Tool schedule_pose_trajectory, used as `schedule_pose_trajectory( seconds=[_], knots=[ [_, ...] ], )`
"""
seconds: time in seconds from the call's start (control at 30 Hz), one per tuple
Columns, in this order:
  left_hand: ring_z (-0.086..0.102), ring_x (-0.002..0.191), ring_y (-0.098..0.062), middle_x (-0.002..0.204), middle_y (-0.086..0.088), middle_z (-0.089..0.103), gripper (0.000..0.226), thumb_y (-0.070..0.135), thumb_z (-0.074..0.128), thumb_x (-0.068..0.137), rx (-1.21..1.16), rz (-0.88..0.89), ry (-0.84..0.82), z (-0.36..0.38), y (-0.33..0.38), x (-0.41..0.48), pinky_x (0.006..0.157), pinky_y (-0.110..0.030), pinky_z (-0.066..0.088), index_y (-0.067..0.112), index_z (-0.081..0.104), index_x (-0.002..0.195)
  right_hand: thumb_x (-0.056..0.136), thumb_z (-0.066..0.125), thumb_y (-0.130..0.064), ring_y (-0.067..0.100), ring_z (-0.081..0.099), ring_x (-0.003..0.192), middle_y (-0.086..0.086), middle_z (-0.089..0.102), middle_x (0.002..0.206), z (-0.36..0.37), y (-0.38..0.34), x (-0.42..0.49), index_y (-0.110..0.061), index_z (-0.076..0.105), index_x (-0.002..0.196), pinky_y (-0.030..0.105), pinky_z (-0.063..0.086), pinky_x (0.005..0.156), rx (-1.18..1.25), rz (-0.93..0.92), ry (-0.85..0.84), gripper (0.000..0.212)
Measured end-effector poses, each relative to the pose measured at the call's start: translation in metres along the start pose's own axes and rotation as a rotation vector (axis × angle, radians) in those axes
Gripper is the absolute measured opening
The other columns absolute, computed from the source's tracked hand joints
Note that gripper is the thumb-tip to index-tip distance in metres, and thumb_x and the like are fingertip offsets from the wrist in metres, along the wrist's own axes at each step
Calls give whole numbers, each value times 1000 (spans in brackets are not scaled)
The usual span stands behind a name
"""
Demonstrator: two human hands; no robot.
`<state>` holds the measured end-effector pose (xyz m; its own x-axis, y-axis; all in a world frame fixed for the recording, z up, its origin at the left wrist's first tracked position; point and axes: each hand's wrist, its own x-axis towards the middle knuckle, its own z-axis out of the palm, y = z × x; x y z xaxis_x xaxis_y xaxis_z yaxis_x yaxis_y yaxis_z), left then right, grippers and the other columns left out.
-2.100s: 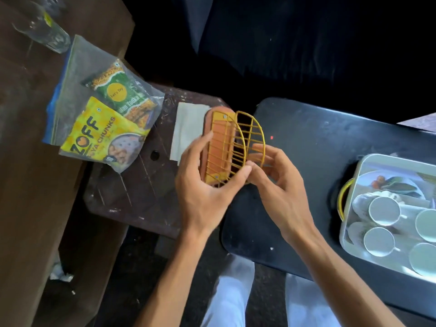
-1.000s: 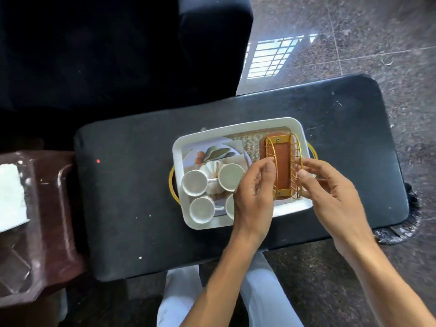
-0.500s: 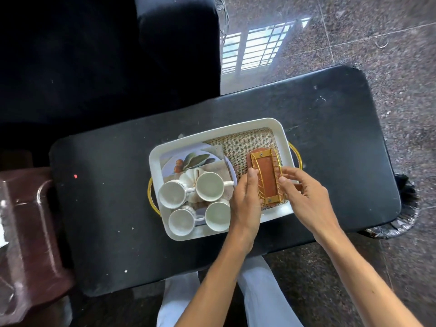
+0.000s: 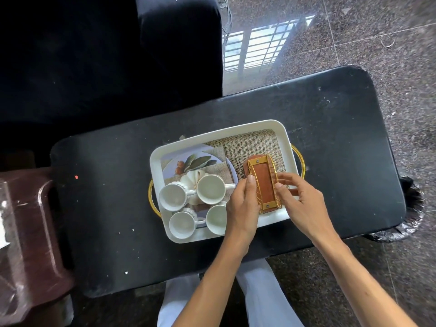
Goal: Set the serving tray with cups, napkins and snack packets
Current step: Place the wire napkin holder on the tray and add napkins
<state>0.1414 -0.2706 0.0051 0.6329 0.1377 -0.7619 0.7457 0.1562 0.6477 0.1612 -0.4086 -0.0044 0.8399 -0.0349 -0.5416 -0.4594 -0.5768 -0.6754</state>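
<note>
A white serving tray (image 4: 278, 128) with gold handles sits on a black padded bench (image 4: 330, 138). Several white cups (image 4: 211, 188) stand in its left half on a printed mat. A gold wire napkin holder with a brown wooden base (image 4: 263, 181) rests on the burlap mat in the tray's right half. My left hand (image 4: 244, 204) holds the holder's left wire side and my right hand (image 4: 299, 201) pinches its right wire side. No napkins or snack packets are in view.
A dark brown wooden table (image 4: 28, 223) stands at the left, with a bit of white paper at its edge. A black sofa (image 4: 106, 55) fills the upper left. Speckled stone floor surrounds the bench. My white trouser legs show below.
I carried the napkin holder from the brown table over to the tray and lowered it onto the burlap mat. My view swung right, leaving the snack packets out of sight.
</note>
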Motion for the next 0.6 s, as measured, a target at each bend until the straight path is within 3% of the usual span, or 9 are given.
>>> schedule_pose_trajectory(
  seconds=[0.1, 0.2, 0.3, 0.43, 0.6],
  knots=[
    [69, 85, 8, 86, 26, 74, 37, 54, 39, 105, 3, -27, -9, -3, 2, 2, 92, -40, 62, 54, 67, 81, 99, 56, -35, -6, 61, 98, -16, 66, 112, 0, 0, 0, -29, 61, 123, 14, 47, 74, -36, -13, 3, 25],
    [70, 102, -4, 104, 14, 73, 33, 51, 38, 106, -2, -43, -36, -7, 6, 2, 87, -34, 62, 38, 69, 104, 99, 56, -35, -5, 61, 98, -14, 66, 116, 0, 0, -1, -28, 60, 125, 10, 44, 74, -101, -40, -2, 27],
    [68, 114, -14, 118, -1, 71, 44, 49, 37, 107, -13, -33, -35, -15, 10, 1, 92, -36, 61, 21, 65, 125, 98, 59, -37, -2, 61, 101, -13, 65, 120, 0, -2, -4, -28, 59, 127, 9, 40, 74, -158, -55, 13, 31],
    [69, 109, -11, 109, 5, 70, 39, 45, 37, 108, -90, -10, -7, -33, 20, -5, 93, -33, 60, 20, 65, 122, 95, 62, -37, 8, 59, 108, -8, 61, 126, 1, -12, -10, -28, 57, 128, 10, 41, 73, -187, -78, 70, 35],
    [71, 114, -18, 123, -8, 73, 45, 45, 37, 108, -228, 33, 31, -69, 31, -16, 96, -33, 59, 15, 64, 128, 94, 65, -31, 3, 57, 110, -11, 58, 125, 12, -46, -20, -26, 56, 130, 11, 45, 79, -136, -175, 111, 37]
  ],
)
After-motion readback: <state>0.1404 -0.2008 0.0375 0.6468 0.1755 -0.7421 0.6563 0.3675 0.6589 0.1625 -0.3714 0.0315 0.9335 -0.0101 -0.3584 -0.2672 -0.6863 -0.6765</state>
